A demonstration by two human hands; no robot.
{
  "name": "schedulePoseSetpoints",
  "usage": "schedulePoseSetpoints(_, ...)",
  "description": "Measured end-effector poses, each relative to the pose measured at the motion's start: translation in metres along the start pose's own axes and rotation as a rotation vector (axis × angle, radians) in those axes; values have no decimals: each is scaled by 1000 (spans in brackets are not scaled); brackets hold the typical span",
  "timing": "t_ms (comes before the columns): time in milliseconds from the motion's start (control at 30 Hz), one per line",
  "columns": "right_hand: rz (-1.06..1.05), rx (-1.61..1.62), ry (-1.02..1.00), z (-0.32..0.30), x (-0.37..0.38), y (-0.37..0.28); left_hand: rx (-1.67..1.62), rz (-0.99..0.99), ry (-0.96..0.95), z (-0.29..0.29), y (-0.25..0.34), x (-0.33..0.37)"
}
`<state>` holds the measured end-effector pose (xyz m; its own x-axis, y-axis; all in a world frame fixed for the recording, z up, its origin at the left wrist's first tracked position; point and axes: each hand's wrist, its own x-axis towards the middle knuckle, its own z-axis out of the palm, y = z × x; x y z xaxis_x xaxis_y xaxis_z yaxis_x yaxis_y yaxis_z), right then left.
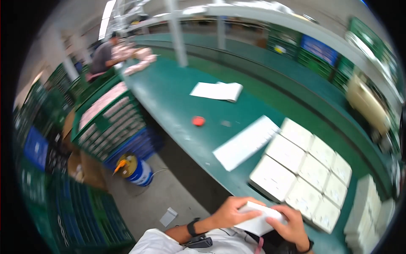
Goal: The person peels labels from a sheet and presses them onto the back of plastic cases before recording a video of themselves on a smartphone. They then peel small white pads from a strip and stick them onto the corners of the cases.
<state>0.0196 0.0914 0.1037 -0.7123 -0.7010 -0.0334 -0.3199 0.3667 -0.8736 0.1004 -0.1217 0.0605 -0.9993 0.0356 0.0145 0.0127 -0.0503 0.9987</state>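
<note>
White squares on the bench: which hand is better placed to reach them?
Probably the right hand: it is nearer the white squares, while the left hand sits farther away. Both hold a white piece.

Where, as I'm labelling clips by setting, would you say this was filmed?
Probably a factory or packing workshop. A long green workbench bears rows of white square pieces, a green crate beside it is filled with pale pink items, and another person works farther along.
</note>
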Motion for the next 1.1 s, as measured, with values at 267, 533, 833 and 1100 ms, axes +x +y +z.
schedulePoseSetpoints(267,-121,360,712,-81,-62,17,220,292,639,-16,-108,-55)
schedulePoseSetpoints(533,-60,843,1221,-172,-134,184,423,-612,-9,-59,-303,-165)
schedulePoseSetpoints(833,256,748,1055,-155,-155,232,199,-600,-84,-52,-236,-126)
schedulePoseSetpoints(1100,296,622,1066,-148,-175,228,728,-455,-507,-47,-227,-126)
